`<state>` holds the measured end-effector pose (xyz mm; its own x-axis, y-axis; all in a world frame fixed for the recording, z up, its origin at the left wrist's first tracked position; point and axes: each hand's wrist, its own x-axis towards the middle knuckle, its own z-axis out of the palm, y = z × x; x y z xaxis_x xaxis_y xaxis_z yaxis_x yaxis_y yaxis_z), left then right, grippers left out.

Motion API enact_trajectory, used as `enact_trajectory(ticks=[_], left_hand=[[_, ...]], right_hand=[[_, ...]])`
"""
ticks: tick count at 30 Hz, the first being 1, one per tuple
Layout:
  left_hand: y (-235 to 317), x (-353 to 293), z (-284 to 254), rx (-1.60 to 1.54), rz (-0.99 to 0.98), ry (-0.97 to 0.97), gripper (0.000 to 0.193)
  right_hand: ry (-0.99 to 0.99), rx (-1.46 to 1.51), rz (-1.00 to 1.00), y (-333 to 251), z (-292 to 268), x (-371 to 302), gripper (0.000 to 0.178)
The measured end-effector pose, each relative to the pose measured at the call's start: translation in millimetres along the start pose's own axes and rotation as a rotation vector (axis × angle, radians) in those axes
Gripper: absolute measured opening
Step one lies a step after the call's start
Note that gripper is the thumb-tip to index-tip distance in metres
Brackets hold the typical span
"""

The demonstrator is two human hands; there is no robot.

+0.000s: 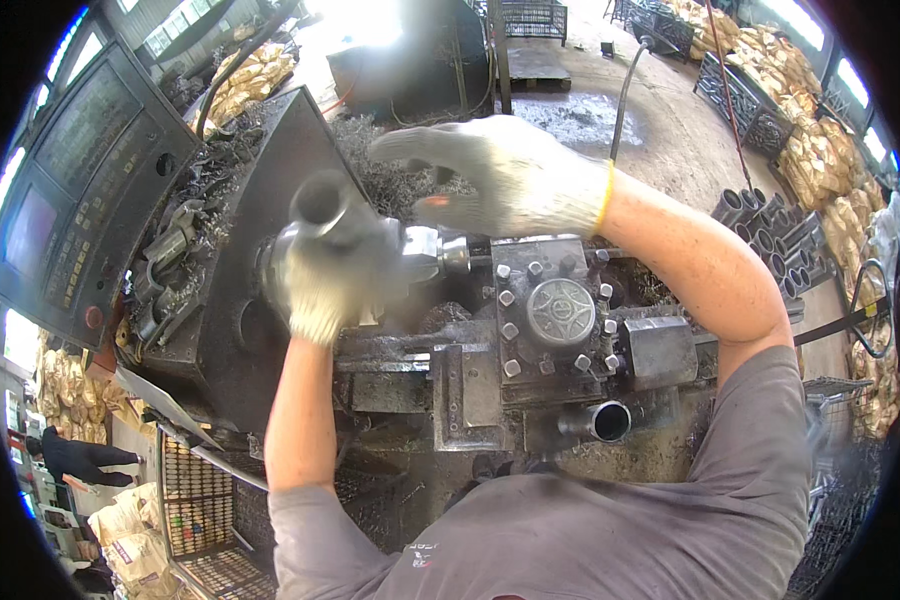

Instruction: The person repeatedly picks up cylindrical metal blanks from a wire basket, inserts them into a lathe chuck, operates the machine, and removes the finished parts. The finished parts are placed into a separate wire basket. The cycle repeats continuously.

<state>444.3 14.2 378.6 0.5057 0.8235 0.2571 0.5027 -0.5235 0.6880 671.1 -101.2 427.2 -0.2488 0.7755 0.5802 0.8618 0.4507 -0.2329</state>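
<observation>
Lathe [470, 395] fills the middle, tool post [560, 310] on top. Right hand [505, 180] hangs over the lathe's far edge, thumb and fingers wide apart; left hand [342, 275], kinda blurry, is wrapped round a tube [332, 227] near its left end.

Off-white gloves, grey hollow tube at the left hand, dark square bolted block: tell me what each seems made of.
Off-white gloves: probably knitted cotton or a blend, matte; the right one shows soft folds.
Grey hollow tube: likely metal, judging by its smooth round wall; blur leaves the finish unsure.
Dark square bolted block: apparently steel or cast iron, grimy, with shiny bolt heads.
</observation>
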Motion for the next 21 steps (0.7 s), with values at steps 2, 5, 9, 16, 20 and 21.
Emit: enact_trajectory(ticks=[2, 5, 9, 16, 20, 21], left_hand=[[-34.0, -16.9, 10.9, 0.130, 0.042, 0.067, 0.055], [-23.2, -35.4, 10.4, 0.399, -0.074, -0.062, 0.041], [-27.7, -87.2, 38.3, -0.132, 0.091, -0.058, 0.029], [-63.4, -178.9, 153.0, -0.118, 0.085, -0.108, 0.048], [-75.1, -188.0, 151.0, -0.065, -0.014, -0.220, 0.048], [-75.5, -189.0, 147.5, -0.074, -0.037, -0.218, 0.048]], right_hand=[[-0.160, -0.041, 0.149, 7.2, -3.2, -2.3, 0.057], [-0.503, -0.117, 0.323, 58.2, 38.2, 7.0, 0.065], [-0.838, 0.019, 0.480, 121.2, 136.5, -14.1, 0.059], [-1.309, 0.485, 0.570, 163.5, 164.1, -12.8, 0.053], [-1.107, 0.138, 0.555, 120.4, 164.1, -12.2, 0.058], [-1.085, 0.055, 0.490, 103.8, 161.1, -9.4, 0.063]])
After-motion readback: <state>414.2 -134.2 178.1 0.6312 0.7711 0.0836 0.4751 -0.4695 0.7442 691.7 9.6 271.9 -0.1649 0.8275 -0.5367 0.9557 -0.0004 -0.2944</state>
